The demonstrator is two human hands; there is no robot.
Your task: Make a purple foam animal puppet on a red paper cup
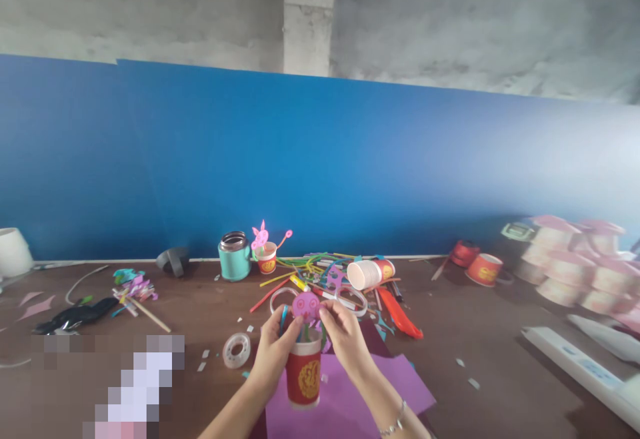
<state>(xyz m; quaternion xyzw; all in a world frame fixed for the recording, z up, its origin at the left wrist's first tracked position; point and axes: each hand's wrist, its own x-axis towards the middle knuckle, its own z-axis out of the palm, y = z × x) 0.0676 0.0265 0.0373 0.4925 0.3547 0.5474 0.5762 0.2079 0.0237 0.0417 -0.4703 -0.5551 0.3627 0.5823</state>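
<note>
A purple paper face (pixel 306 304) with red drawn eyes stands just above the rim of a red paper cup (pixel 303 378) with a gold emblem. My left hand (pixel 274 348) is closed at the face's lower left edge, and a small blue strip (pixel 284 317) shows by its fingers. On the other side, my right hand (pixel 345 338) pinches the right edge of the face. Green strips show below the face, at the cup's mouth. Under the cup and my right forearm lies a sheet of purple paper (pixel 395 386).
A clear tape roll (pixel 237 350) lies left of my hands. Behind them are a teal jar (pixel 234 257), a cup with a pink paper figure (pixel 261 238), scattered pens and pipe cleaners, stacked paper cups (pixel 364 274) and red scissors (pixel 400 314). Blurred stacked cups (pixel 570 266) stand right.
</note>
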